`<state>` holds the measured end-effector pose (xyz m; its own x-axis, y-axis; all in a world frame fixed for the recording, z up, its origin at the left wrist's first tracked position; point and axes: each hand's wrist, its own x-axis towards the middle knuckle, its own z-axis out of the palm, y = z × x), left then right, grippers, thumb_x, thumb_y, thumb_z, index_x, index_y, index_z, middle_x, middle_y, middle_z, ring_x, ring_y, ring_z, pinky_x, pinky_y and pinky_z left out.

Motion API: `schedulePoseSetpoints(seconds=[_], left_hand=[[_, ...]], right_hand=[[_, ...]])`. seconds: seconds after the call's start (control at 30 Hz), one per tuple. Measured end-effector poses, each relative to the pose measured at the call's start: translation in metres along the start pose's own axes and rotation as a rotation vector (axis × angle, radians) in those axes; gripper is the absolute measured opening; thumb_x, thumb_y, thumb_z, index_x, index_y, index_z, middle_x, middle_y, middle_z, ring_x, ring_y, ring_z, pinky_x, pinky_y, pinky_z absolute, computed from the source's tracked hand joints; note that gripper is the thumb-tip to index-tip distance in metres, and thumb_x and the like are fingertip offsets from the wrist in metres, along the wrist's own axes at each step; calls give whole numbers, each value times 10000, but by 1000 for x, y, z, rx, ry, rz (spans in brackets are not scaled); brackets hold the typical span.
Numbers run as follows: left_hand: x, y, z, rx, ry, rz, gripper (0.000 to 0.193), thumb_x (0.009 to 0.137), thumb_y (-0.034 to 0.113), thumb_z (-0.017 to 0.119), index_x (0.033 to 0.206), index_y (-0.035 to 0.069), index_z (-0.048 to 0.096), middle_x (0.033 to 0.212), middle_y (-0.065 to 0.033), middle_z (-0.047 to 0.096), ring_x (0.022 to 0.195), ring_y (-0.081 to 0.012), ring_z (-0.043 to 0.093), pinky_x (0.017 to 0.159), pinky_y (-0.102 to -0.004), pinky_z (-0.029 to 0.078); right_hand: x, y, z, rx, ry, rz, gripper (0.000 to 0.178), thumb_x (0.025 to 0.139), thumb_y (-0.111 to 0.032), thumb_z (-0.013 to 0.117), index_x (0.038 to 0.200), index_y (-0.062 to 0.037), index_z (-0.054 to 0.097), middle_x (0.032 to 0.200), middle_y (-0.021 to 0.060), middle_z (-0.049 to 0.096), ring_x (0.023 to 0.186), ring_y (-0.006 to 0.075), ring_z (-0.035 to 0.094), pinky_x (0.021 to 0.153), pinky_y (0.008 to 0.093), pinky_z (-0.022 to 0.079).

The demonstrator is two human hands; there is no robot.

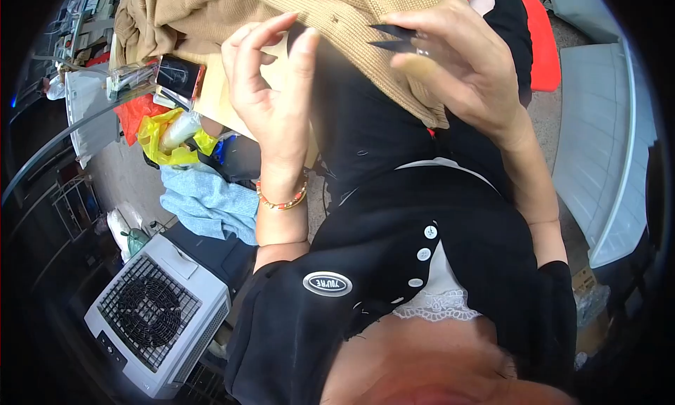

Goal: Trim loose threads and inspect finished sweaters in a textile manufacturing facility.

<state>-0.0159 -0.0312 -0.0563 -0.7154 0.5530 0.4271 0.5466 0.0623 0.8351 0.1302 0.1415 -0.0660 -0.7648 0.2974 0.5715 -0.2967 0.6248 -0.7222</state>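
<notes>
A tan knitted cardigan (pixel 373 25) lies across my lap and the table, its ribbed band with small buttonholes running diagonally between my hands. In my right hand (pixel 467 64) is a pair of thread snips (pixel 394 38), their two dark pointed blades parted and facing left above the knit. Most of the snips is hidden by my fingers. My left hand (pixel 271 78) is raised over the near edge of the cardigan. Its fingers are bent, with the thumb and forefinger tips apart and nothing visible between them.
At the left, a light wooden tabletop (pixel 218 99) bears a dark phone-like object (pixel 180 76). Beside it hang a yellow plastic bag (pixel 169 138) and a light-blue knit (pixel 207 201). An air cooler (pixel 151 306) stands lower left; a pale plastic bin (pixel 598 138) is at my right, near a red stool (pixel 540 46).
</notes>
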Motion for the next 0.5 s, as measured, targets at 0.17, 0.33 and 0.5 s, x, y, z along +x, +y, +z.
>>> schedulePoseSetpoints(seconds=[0.17,0.33,0.5], left_hand=[[2,5,5,195,-57,55,349,762,134,847,1097,119,754,1050,-26,508,1010,-163,499,894,-289,419],[8,3,3,301,-85,247,372,698,143,879,1054,134,776,1037,-47,534,996,-188,490,862,-284,428],[4,-1,2,347,-72,389,267,694,83,847,950,137,794,1029,-37,575,1035,-210,524,869,-308,438]], right_hand=[[20,-22,-5,-88,-99,185,357,780,-45,809,1109,28,691,832,54,591,699,122,552,639,251,447],[19,-12,-2,-12,4,124,372,760,-67,831,1103,14,713,774,41,571,636,112,523,567,241,404],[20,-17,0,42,28,246,409,739,-66,850,1118,7,715,789,44,578,642,113,525,566,234,397]])
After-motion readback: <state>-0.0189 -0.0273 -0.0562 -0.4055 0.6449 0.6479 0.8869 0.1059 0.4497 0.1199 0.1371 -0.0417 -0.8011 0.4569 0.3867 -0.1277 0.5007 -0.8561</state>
